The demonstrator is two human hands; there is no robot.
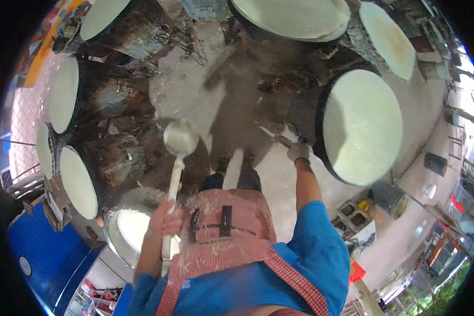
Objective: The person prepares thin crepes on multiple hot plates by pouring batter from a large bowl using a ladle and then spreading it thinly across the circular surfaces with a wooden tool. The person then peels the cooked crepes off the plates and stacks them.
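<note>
My left hand grips the pale handle of a metal ladle, its round bowl held out over the floor. Below and left of that hand stands a wide metal basin with white batter in it, partly hidden by my forearm. My right hand is closed around a thin, flat-bladed tool; its exact kind is unclear. Close to this hand, on the right, a round griddle carries a broad sheet of white batter, part of it in shadow.
More round griddles with pale sheets stand on sooty drum stoves at left. Another large sheet lies at the top, beside a browned one. A metal bucket and concrete blocks sit at lower right.
</note>
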